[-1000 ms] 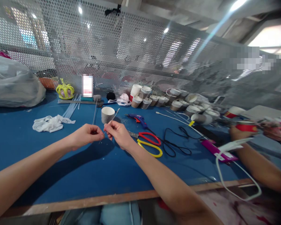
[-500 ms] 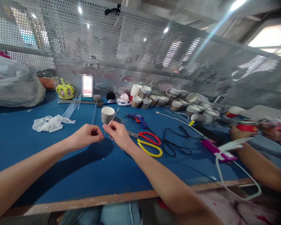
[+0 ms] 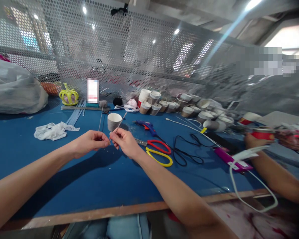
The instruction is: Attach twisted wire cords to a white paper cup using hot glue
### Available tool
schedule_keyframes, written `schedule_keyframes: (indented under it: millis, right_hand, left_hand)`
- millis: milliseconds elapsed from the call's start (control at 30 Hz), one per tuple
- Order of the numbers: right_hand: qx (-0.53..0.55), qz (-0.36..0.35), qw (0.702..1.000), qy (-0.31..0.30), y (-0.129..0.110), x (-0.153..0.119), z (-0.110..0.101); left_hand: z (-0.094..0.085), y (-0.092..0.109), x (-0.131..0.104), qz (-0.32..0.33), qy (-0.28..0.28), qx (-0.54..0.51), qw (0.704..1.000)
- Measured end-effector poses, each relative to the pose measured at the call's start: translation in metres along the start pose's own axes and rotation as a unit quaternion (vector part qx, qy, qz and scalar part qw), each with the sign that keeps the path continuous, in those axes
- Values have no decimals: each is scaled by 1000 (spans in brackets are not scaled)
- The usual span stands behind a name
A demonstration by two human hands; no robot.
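My right hand [image 3: 125,141] pinches a thin, pale grey wrapped stick [image 3: 122,119], whose upper end pokes up past the fingers. Close beside it, my left hand [image 3: 96,141] is closed with thumb and finger together at the stick's lower end. A strand of grey yarn [image 3: 101,119] runs from a small grey yarn ball [image 3: 103,104] down to the left hand; what exactly lies between those fingertips is too small to make out. Just behind the right hand stands a grey-wrapped paper cup [image 3: 114,123]. Scissors [image 3: 160,151] with red and yellow handles lie right of that hand.
A blue glue gun [image 3: 147,127] with a black cord lies right of the cup. Several small cup buckets [image 3: 171,107] line the mesh panel [image 3: 139,59]. White cloth [image 3: 52,131] lies left. Another person's arm [image 3: 274,166] is at the right, near a purple power strip [image 3: 229,159].
Both hands stay in nearly the same place, fingertips close together. The stick's upper end has tilted and shifted slightly; nothing has been let go.
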State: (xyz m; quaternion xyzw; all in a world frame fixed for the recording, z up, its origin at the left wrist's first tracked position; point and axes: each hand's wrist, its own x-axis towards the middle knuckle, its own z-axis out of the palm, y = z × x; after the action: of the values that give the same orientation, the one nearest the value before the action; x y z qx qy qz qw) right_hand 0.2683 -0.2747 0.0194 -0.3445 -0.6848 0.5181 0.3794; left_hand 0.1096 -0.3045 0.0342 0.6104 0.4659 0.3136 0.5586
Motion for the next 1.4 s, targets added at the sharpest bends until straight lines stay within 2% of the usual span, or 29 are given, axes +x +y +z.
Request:
schedule_keyframes:
  millis: [333, 433, 700, 967, 1400]
  right_hand:
    - [-40, -17, 999, 12, -1, -2, 1]
    - [-72, -24, 997, 19, -3, -3, 1]
    - [-112, -27, 993, 17, -3, -3, 1]
    - [-130, -27, 991, 20, -4, -4, 1]
    - [-153, -74, 983, 70, -4, -5, 5]
  left_hand:
    - [5, 0, -1, 6, 24, 10, 1000]
    - [4, -1, 0, 16, 37, 41, 998]
    - [-5, -4, 3, 76, -8, 127, 989]
    - [-4, -2, 4, 113, 38, 228, 966]
    - [1, -4, 1, 76, 25, 114, 990]
